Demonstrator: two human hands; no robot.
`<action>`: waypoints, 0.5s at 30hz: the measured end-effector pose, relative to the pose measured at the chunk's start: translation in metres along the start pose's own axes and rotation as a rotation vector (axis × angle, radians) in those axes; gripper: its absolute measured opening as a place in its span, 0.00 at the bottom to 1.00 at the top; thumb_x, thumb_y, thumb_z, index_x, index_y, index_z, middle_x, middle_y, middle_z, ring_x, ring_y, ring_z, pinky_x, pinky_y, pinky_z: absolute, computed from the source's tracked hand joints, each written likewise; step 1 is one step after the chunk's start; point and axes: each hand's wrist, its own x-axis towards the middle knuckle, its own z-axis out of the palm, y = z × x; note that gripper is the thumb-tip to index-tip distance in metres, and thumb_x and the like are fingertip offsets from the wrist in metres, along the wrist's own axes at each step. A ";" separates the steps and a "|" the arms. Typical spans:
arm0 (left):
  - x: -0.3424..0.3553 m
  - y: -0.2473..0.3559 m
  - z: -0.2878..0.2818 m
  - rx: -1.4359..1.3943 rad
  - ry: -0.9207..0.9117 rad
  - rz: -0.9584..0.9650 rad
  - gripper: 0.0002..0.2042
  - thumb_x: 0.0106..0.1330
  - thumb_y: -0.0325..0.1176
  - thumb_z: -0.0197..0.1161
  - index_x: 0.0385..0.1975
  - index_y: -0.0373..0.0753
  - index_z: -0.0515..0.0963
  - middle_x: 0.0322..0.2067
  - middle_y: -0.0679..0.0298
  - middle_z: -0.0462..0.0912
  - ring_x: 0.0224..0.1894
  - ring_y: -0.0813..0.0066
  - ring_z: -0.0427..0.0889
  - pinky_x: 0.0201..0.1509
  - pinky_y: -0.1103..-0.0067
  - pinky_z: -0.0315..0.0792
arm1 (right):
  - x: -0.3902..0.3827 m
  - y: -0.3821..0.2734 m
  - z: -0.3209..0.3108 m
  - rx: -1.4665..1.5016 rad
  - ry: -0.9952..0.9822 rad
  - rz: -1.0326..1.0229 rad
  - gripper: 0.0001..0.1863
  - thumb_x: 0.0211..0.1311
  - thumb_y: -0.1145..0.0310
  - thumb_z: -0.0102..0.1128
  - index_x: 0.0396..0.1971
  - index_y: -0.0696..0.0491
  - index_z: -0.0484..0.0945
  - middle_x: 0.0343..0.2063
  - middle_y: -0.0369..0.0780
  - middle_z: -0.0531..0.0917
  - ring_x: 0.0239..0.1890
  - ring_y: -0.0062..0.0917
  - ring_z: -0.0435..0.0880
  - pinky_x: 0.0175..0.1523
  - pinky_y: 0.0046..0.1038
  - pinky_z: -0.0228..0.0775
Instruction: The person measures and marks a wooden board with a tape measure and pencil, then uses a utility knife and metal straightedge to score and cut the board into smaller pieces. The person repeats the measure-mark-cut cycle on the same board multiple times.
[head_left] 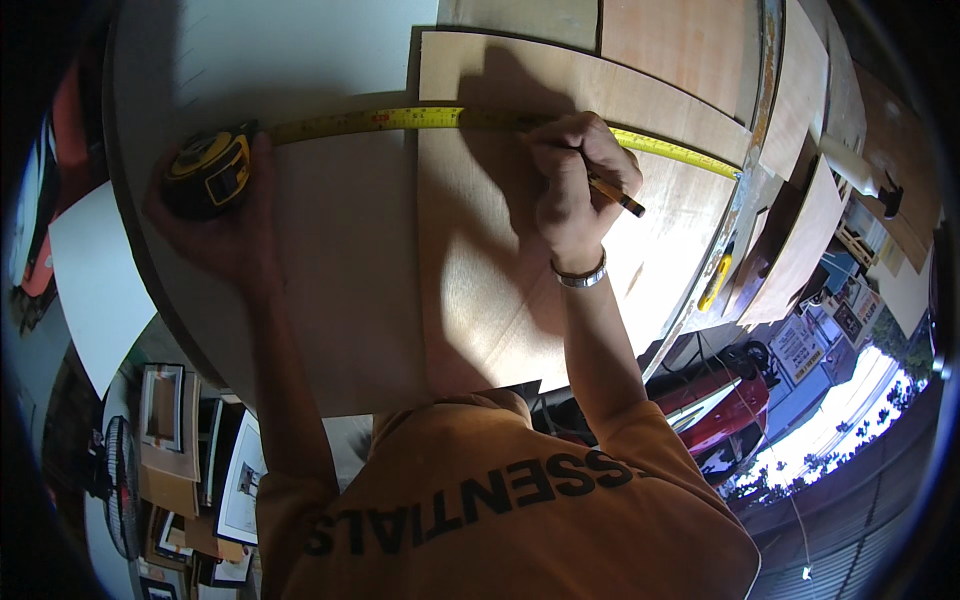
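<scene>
Clasping the black-and-yellow tape measure (210,175) at the left, my left hand (235,225) has its fingers curled round the case. Its yellow blade (430,118) stretches over a pale board (345,270) and a wood sheet (475,335) to the sheet's right edge. My right hand (580,185) grasps a pencil (622,199), covers part of the blade and shadows the wood; a metal wristband (580,277) circles that wrist. A yellow knife (715,283) lies near the worn edge of the tabletop (764,90). At lower left, a fan (122,485) stands near picture frames (163,405); a red vehicle (725,415) is at lower right. Dark capital letters cross my orange shirt (520,550), measuring marks line the blade, and printed signs (797,347) show beyond.
</scene>
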 end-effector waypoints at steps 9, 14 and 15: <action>-0.001 0.000 -0.001 -0.005 -0.010 -0.014 0.36 0.50 0.29 0.85 0.57 0.34 0.70 0.53 0.56 0.75 0.54 0.69 0.79 0.59 0.75 0.82 | 0.001 -0.003 0.000 -0.026 -0.036 0.052 0.10 0.52 0.82 0.52 0.27 0.64 0.84 0.24 0.40 0.81 0.25 0.18 0.74 0.32 0.20 0.64; -0.001 0.002 -0.001 -0.065 -0.009 -0.051 0.36 0.50 0.28 0.85 0.57 0.34 0.70 0.53 0.56 0.75 0.54 0.69 0.79 0.59 0.76 0.82 | 0.001 -0.001 0.000 -0.034 -0.033 0.032 0.10 0.52 0.82 0.52 0.26 0.64 0.84 0.23 0.39 0.81 0.25 0.17 0.74 0.32 0.19 0.63; -0.001 0.002 -0.001 -0.048 -0.007 -0.050 0.36 0.50 0.28 0.85 0.57 0.34 0.70 0.53 0.56 0.75 0.54 0.69 0.79 0.59 0.76 0.82 | 0.000 0.000 0.000 -0.036 -0.034 0.035 0.10 0.52 0.82 0.52 0.26 0.64 0.84 0.23 0.39 0.81 0.25 0.17 0.74 0.32 0.19 0.63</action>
